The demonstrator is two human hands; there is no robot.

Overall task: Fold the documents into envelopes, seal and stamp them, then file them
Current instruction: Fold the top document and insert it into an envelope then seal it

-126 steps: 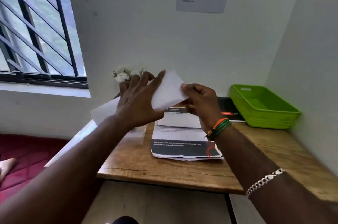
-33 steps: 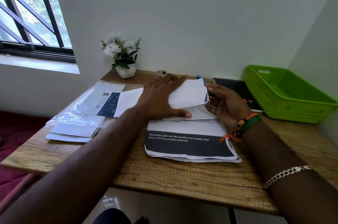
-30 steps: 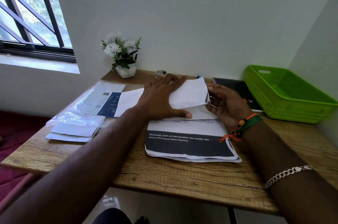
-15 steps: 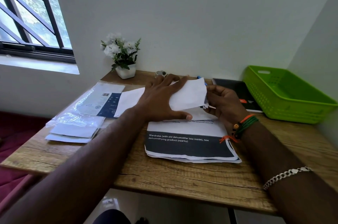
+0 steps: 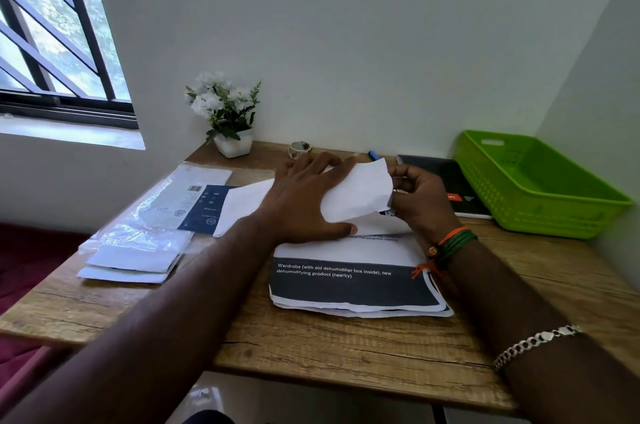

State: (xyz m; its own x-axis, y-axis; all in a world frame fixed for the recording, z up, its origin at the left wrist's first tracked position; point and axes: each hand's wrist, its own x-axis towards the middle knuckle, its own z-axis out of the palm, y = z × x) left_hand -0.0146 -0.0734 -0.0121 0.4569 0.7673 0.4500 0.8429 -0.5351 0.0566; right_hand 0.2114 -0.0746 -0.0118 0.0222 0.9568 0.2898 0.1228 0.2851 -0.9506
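A white envelope (image 5: 360, 191) is held just above the desk's middle. My left hand (image 5: 304, 202) lies across its left half, fingers spread on top and thumb under its lower edge. My right hand (image 5: 420, 202) grips a folded document (image 5: 389, 210) at the envelope's right end, where only a dark printed corner shows. Below them lies a stack of printed documents (image 5: 356, 281) with a dark band and white text.
A plastic packet of envelopes (image 5: 159, 216) lies at the left of the wooden desk (image 5: 346, 344). At the back stand a white flower pot (image 5: 232, 145), a tape roll (image 5: 299, 148) and a blue pen (image 5: 373, 155). A black notebook (image 5: 450, 188) and green basket (image 5: 533, 184) sit right.
The envelope came down from in front of the wall to just over the desk. In the last second my right hand closed its fingers at the envelope's right end.
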